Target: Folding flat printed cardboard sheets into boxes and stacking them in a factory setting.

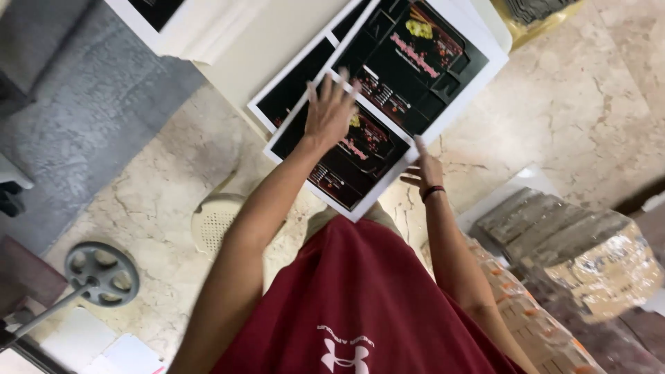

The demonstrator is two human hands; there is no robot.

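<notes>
My left hand (330, 111) lies flat, fingers spread, on top of a printed cardboard sheet (346, 163), black with a white border and red and yellow print. My right hand (424, 168), with a dark band at the wrist, touches that sheet's right edge with a raised finger. The sheet overhangs the near edge of a cream table (277, 48). More printed sheets (422, 55) of the same kind lie stacked further back on the table.
A round cream perforated object (215, 221) lies on the marble floor under the table edge. Plastic-wrapped bundles of flat cardboard (589, 256) are stacked at the right. A grey wheel on a bar (102, 273) stands at the lower left. White sheets (187, 28) lie at the top left.
</notes>
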